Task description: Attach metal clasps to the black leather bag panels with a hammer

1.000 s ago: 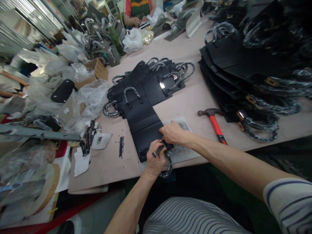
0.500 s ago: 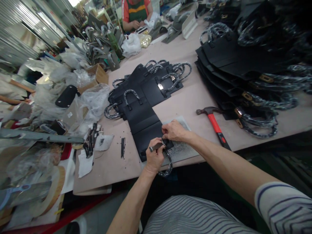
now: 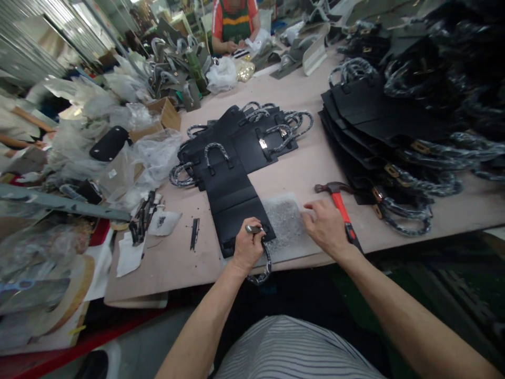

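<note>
My left hand [image 3: 248, 249] is closed around a short metal punch [image 3: 252, 229], upright over the near end of a black bag panel [image 3: 232, 210]. The punch's lower tip is hidden by my fingers. A plastic-wrapped handle [image 3: 260, 277] at that end of the panel hangs over the table edge. Under the panel's right corner lies a scuffed grey slab [image 3: 287, 221]. My right hand [image 3: 326, 229] is over the slab's right side, empty, its fingers apart and curved. Just beyond it lies a claw hammer [image 3: 341, 206] with a red and black grip, untouched.
Stacked black bag panels [image 3: 374, 116] with wrapped handles fill the right side. More panels [image 3: 248, 142] lie mid-table. Dark strips [image 3: 142, 217], white paper [image 3: 129, 255] and plastic bags [image 3: 158, 152] are at left. A co-worker [image 3: 236, 26] sits across the table.
My right hand has left the panel's corner beside my left hand and moved right, towards the hammer, its fingers opening. My left hand now holds the punch more upright.
</note>
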Motion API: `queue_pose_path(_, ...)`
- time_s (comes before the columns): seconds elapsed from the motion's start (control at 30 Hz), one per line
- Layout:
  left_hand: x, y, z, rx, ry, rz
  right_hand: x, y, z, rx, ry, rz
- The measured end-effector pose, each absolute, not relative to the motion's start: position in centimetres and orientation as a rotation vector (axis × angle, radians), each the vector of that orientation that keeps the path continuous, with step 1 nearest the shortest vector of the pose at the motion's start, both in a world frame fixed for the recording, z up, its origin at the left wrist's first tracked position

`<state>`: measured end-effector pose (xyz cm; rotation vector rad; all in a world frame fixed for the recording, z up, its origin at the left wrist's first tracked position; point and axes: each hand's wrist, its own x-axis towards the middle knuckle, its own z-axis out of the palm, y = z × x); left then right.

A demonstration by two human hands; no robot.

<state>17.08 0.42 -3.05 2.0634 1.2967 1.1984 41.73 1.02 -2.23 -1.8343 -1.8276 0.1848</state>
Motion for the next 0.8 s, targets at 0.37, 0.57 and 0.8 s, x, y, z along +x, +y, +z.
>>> queue_pose_path(0.37,17.7,0.4,-1.4,2.01,1.351,1.03,48.4,-1.8,-3.3,-2.375,-1.785,0.213)
queue_pose_path(0.57,17.5,0.3,-1.8,1.967,1.32,1.079,50.6,-0.9,-1.6,-2.159,-0.97,1.208)
queue_pose_path(0.8,17.5,0.3,-1.6,1.915,1.347,0.957,46.1,-2.1,3.0,-1.828,-0.885,1.459)
